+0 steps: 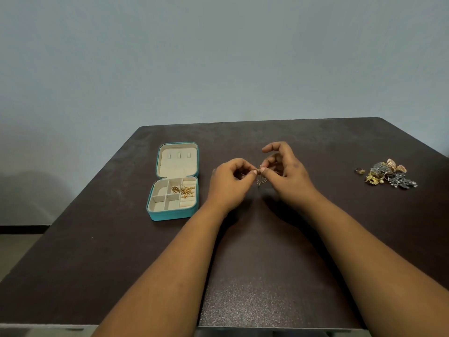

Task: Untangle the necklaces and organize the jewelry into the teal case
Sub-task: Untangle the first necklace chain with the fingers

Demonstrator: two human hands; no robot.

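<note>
The teal case [155, 216] lies open on the dark table, left of my hands, its cream lid flat behind it. A gold chain [182, 190] rests in its middle back compartment. My left hand [229, 182] and my right hand [286, 172] meet above the table centre, fingertips pinched together on a thin silver necklace [260, 181] that dangles in a small loop beneath them. A heap of gold and silver jewelry [388, 175] lies at the far right, with one gold ring [359, 170] just to its left.
The dark table [255, 276] stands against a pale grey wall. Its left edge runs diagonally past the case, and its near edge is at the bottom of the view. Floor shows at the lower left.
</note>
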